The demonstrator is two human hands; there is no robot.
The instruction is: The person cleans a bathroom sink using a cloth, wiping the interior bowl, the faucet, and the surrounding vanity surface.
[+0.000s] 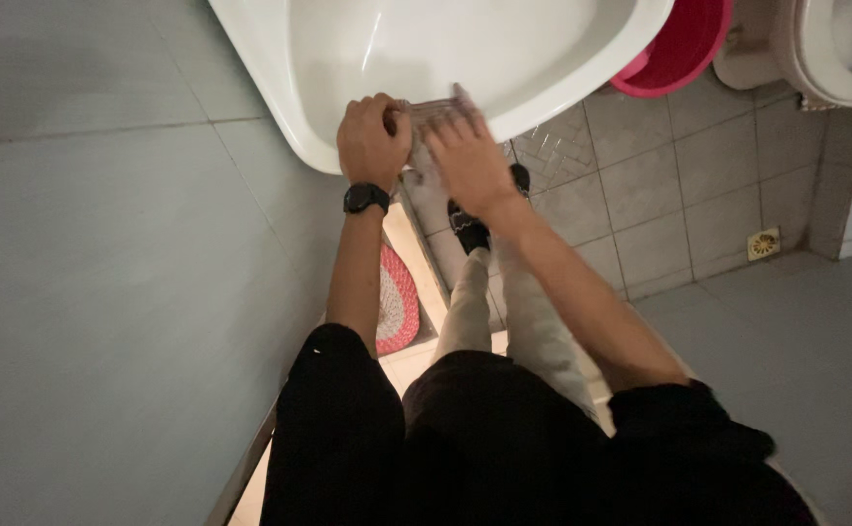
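person: black sleeves, pale trousers, dark slippers (469, 226) on tiled floor (679, 195)
mat: red-and-white, round (397, 302), by the left foot
left hand (372, 141): watch (365, 198) on wrist, fist closed on one end of a cloth (433, 109)
right hand (470, 161): fingers spread flat, pressing cloth onto the rim of the sink (309, 107)
cloth: thin, pale, draped over sink's front edge between both hands
beyond: red basin (684, 49), toilet (835, 49)
risk: cloth likely slides off rim to floor if the flat hand lifts; dim light hides detail
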